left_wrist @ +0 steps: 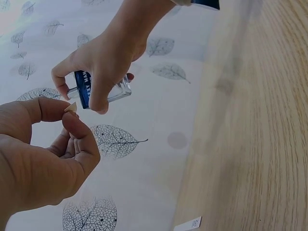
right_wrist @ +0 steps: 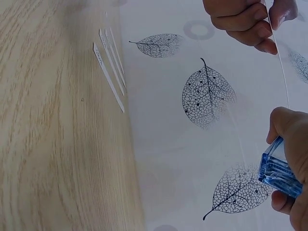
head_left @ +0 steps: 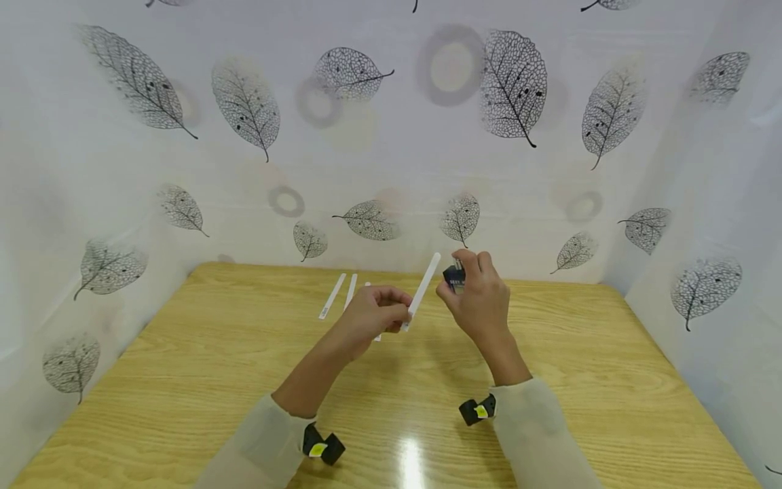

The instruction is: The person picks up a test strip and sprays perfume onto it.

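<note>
At the centre of the head view, a person's left hand point(head_left: 374, 314) pinches the lower part of a narrow white paper-like strip point(head_left: 424, 286) between thumb and fingers, the strip tilted with its upper end leaning right. Just right of it, the right hand point(head_left: 484, 299) grasps a small clear glass bottle with a dark blue, white-lettered front point(head_left: 453, 277), one finger bent over the bottle's top; strip and bottle are raised above the table, near each other but apart. More narrow white strips point(head_left: 332, 297) lie side by side, left of centre, on a yellowish wood-grain table point(head_left: 232, 380), partly hidden by the left hand. In the right wrist view they fan out at upper left, with small printed marks near their ends. Pale sleeves point(head_left: 539, 421) enter from the bottom of the head view beside black-and-yellow wrist devices point(head_left: 322, 445). A whitish sheet printed with dark skeleton leaves point(head_left: 391, 163) fills the background.
</note>
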Demonstrator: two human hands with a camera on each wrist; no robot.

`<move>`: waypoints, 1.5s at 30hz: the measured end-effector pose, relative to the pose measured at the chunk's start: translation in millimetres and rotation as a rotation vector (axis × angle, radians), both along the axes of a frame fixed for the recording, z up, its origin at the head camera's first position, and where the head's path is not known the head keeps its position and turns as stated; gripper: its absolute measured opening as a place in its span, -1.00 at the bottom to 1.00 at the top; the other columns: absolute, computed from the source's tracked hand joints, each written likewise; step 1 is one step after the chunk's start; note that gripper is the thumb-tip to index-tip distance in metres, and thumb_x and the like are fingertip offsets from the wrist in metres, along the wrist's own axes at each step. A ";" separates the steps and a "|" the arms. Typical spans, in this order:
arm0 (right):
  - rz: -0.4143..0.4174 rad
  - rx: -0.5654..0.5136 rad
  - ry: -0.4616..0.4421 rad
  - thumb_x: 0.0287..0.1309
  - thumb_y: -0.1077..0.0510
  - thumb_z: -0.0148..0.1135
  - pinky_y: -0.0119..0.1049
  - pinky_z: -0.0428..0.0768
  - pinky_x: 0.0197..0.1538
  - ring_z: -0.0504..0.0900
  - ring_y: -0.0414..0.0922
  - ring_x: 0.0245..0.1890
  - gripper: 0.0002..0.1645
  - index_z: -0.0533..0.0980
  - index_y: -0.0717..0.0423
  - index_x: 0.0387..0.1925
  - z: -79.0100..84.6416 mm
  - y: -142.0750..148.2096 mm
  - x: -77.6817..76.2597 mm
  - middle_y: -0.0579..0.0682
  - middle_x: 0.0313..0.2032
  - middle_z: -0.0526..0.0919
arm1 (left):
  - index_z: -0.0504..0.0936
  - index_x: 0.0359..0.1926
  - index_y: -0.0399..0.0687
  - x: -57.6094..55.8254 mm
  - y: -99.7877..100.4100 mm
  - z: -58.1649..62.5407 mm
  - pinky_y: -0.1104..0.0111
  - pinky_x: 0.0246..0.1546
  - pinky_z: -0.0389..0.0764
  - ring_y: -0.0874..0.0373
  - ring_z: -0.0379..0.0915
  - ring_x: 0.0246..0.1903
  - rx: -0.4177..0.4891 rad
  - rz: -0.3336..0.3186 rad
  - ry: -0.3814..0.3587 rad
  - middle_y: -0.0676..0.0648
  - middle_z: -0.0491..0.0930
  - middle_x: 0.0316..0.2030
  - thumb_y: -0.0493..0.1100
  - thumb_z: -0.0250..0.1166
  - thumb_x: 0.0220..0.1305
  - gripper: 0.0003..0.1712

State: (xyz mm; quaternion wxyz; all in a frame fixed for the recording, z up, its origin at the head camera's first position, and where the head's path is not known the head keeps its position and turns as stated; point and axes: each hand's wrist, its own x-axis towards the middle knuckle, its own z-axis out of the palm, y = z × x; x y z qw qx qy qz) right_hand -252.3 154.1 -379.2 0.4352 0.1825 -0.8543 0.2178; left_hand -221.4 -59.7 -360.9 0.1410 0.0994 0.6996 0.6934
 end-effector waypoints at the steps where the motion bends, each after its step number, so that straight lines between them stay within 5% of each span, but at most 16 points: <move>1: 0.001 -0.004 0.002 0.03 0.17 0.42 -0.24 0.19 -0.69 0.19 -0.11 -0.67 -0.41 0.40 0.07 0.10 0.0 0.0 -0.1 0.19 -0.34 0.43 | 0.64 -0.11 -0.36 0.0 -0.2 0.1 0.32 -0.24 0.60 0.13 0.52 -0.40 0.000 0.000 0.000 -0.10 0.60 -0.35 -0.35 0.28 0.20 -0.77; 22: 0.014 -0.056 0.017 0.04 0.16 0.43 -0.21 0.27 -0.69 0.30 -0.08 -0.67 -0.36 0.40 0.02 0.17 2.5 0.0 -0.9 0.20 -0.31 0.45 | 0.63 -0.08 -0.35 -5.3 -12.5 2.3 0.27 -0.18 0.60 0.11 0.52 -0.34 0.006 0.024 0.021 -0.10 0.60 -0.29 -0.32 0.26 0.26 -0.76; 33: 0.019 -0.069 0.031 0.03 0.17 0.43 -0.20 0.34 -0.70 0.39 -0.03 -0.66 -0.36 0.41 0.04 0.17 3.7 1.4 -0.9 0.23 -0.29 0.47 | 0.60 -0.01 -0.39 -26.3 -45.9 2.1 0.30 -0.11 0.64 0.05 0.54 -0.22 0.004 0.144 0.007 -0.12 0.60 -0.19 -0.35 0.25 0.30 -0.73; 38: 0.016 -0.067 0.033 0.02 0.18 0.44 -0.21 0.31 -0.70 0.36 -0.05 -0.67 -0.35 0.41 0.04 0.17 2.6 2.0 -1.5 0.23 -0.29 0.47 | 0.57 0.05 -0.41 -38.6 -66.5 -4.5 0.35 -0.14 0.64 0.13 0.51 -0.26 -0.014 0.209 -0.002 -0.10 0.58 -0.20 -0.33 0.21 0.36 -0.70; 45: 0.010 -0.068 0.031 0.04 0.18 0.42 -0.20 0.33 -0.70 0.38 -0.04 -0.68 -0.36 0.40 0.03 0.18 2.0 2.2 -1.7 0.23 -0.29 0.47 | 0.46 0.17 -0.51 -53.9 -91.7 -18.5 0.48 -0.27 0.59 0.19 0.48 -0.31 0.080 0.248 -0.075 -0.08 0.56 -0.26 -0.35 0.12 0.45 -0.63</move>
